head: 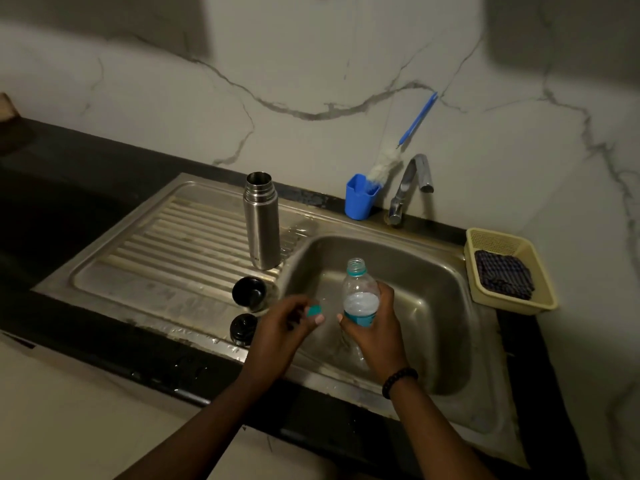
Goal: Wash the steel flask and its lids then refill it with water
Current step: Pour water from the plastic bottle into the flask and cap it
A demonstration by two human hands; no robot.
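- The right hand point(375, 327) grips an open water bottle point(360, 296) over the sink point(450, 292).
- The left hand point(284, 323) pinches its green cap point(314, 310).
- The flask point(262, 221) stands open at 11 o'clock from the bottle.
- Two black lids point(250, 292) lie at 6 o'clock from the flask.

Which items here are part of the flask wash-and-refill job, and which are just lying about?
In the job: steel flask, two black lids, water bottle in right hand, bottle cap in left hand.

Lying about: bottle brush, blue cup, tap, yellow basket, cloth.
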